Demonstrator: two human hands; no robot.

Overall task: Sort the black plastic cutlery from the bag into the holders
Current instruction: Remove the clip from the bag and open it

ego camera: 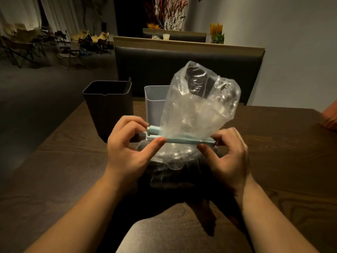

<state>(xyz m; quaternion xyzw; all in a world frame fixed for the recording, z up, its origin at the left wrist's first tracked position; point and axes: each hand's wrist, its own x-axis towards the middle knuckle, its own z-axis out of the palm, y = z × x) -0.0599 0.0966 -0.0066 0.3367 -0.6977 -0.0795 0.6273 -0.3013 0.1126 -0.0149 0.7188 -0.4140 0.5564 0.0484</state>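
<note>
A clear plastic bag [197, 108] stands at the middle of the dark wooden table [63, 170], its loose top rising above a pale blue sealing clip [182, 140] clamped across it. Below the clip the bag's full part [171, 172] looks dark; the cutlery inside is too dim to make out. My left hand [127, 148] pinches the clip's left end with thumb and fingers. My right hand [229, 154] pinches its right end. A black holder [108, 108] stands behind to the left. A grey holder [155, 105] stands beside it, partly hidden by the bag.
A dark padded bench back [182, 66] runs along the far side of the table. Something orange [330, 115] shows at the right edge. Folding chairs [36, 44] stand far off on the left. The table's near edge is at my lap.
</note>
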